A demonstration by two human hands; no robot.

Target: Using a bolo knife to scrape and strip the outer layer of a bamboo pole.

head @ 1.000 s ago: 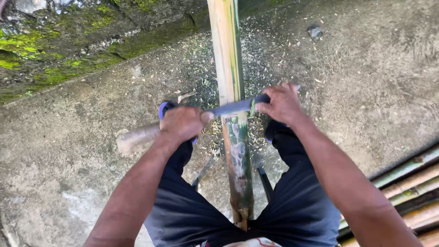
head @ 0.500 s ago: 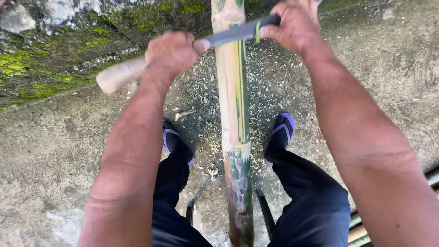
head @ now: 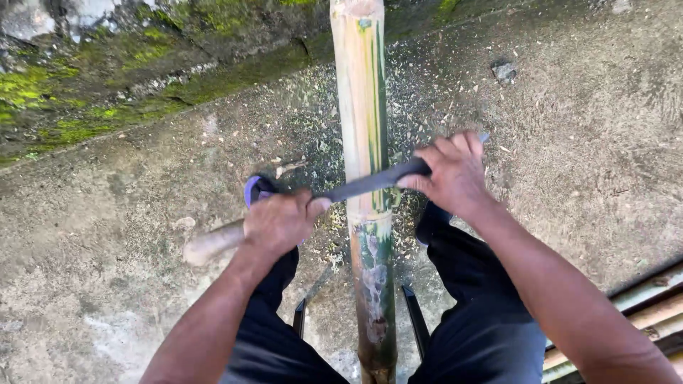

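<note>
— Two hands on one blade, seen from the head camera: what holds what?

— The left hand (head: 281, 222) is clenched around the pale wooden handle (head: 212, 244) of a long knife (head: 370, 183); the right hand (head: 449, 173) grips the far end of the dark blade. The blade lies crosswise against a bamboo pole (head: 363, 121).

— Where does the pole sit?

— It runs lengthwise between the person's knees, in dark trousers (head: 484, 313), and reaches away over the concrete floor (head: 128, 213). Above the blade its skin is pale and streaked green; below it is darker and blotched.

— Anything else nearby?

— Shavings (head: 313, 142) litter the floor around the pole. A mossy stone edge (head: 85, 92) runs along the upper left, and stacked bamboo slats (head: 647, 306) lie at right.
</note>
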